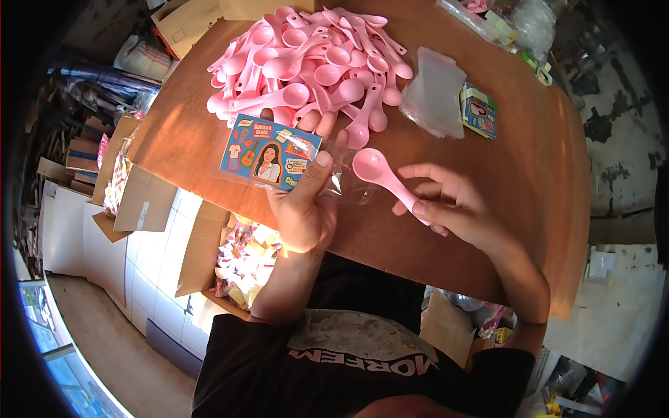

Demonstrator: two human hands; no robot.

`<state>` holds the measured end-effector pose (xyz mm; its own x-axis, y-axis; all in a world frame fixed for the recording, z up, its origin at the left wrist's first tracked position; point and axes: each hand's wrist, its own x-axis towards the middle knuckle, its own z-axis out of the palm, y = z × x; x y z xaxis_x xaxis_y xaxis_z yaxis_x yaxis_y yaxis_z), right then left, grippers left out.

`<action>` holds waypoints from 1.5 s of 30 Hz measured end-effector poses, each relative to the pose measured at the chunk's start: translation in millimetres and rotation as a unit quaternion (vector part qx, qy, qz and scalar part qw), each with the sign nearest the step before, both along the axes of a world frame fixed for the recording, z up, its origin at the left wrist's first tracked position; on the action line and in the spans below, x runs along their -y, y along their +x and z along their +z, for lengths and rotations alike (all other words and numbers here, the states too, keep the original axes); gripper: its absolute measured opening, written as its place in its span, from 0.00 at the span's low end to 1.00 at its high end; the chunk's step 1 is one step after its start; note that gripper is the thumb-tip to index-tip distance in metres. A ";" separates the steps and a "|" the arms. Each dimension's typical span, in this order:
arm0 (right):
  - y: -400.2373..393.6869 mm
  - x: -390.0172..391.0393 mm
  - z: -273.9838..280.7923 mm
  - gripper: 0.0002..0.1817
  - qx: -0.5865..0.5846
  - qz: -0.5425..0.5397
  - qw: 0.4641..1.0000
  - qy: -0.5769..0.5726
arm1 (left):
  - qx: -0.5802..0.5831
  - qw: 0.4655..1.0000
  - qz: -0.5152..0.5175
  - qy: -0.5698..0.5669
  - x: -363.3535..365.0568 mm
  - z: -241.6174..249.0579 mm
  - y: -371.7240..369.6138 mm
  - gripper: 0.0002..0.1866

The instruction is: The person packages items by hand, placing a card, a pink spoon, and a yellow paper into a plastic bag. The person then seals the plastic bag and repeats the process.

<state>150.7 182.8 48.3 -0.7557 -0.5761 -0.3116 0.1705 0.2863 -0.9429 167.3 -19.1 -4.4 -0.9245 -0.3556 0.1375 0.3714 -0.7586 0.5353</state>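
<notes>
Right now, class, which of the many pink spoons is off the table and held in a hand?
The pink spoon in the right hand, bowl pointing toward the clear bag; all the others lie heaped in the pile of spoons on the table.

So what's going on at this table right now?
A person sits at a wooden table. The left hand holds a clear plastic bag with a blue printed card inside. The right hand holds a pink spoon by its handle, bowl end at the bag's opening. A big pile of pink spoons lies beyond, with a stack of empty clear bags and more printed cards to its right.
</notes>
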 end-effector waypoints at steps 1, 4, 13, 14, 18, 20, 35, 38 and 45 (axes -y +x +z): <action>1.4 -3.4 1.9 0.24 0.026 0.017 0.999 -0.015 | -0.025 1.000 -0.003 0.012 0.4 -1.0 -0.2 0.41; 5.2 -9.3 3.9 0.23 0.055 0.046 0.997 -0.026 | -0.024 1.000 0.011 -0.014 0.3 -2.0 -0.9 0.41; 13.1 -10.5 1.2 0.19 0.058 0.018 0.996 -0.071 | -0.046 0.998 0.015 -0.030 -3.8 -9.6 0.5 0.37; 13.2 -9.0 1.2 0.19 0.058 0.017 0.996 -0.071 | -0.045 0.998 0.013 -0.037 -3.8 -10.7 1.3 0.36; 11.8 -1.5 4.7 0.19 0.047 -0.006 0.998 -0.035 | -0.079 0.995 0.021 -0.055 -10.6 -9.8 3.7 0.37; 12.8 0.1 3.3 0.19 0.046 -0.009 0.999 -0.021 | -0.064 0.997 0.019 -0.032 -10.3 -7.0 6.1 0.38; 14.7 4.4 0.2 0.18 0.050 -0.024 0.997 -0.049 | -0.061 0.998 -0.013 -0.031 -7.6 -8.1 5.5 0.36; 12.0 3.3 -4.3 0.19 0.021 -0.015 0.999 -0.048 | -0.068 0.997 -0.027 -0.017 -18.1 -4.2 8.6 0.41; 13.1 -3.6 -6.6 0.28 0.046 -0.030 0.989 -0.136 | -0.046 0.996 -0.067 0.038 -24.5 -3.8 11.9 0.37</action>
<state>163.8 186.4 41.8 -0.7671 -0.6024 -0.2206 0.2689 0.0103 -0.9631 179.2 5.3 -8.2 -0.9490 -0.2430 0.2009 0.3093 -0.8416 0.4428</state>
